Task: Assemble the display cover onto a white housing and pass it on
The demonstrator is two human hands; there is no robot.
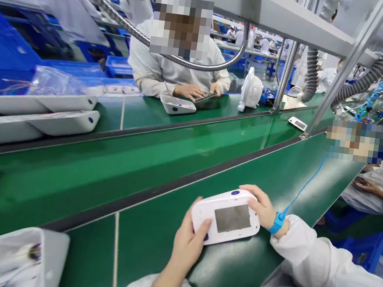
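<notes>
Fingers of left hand (pixel 187 244) and right hand (pixel 261 205) clasping white device (pixel 226 217), green belt (pixel 110 170), seemingly 2 casings (pixel 39 116) beyond.

A white, rounded plastic device (pixel 226 217) with a grey rectangular screen on its face and a small blue button near its top edge. It lies face up and slightly tilted on the green workbench (pixel 151 232), near the bench's front edge, gripped at both short ends.
</notes>
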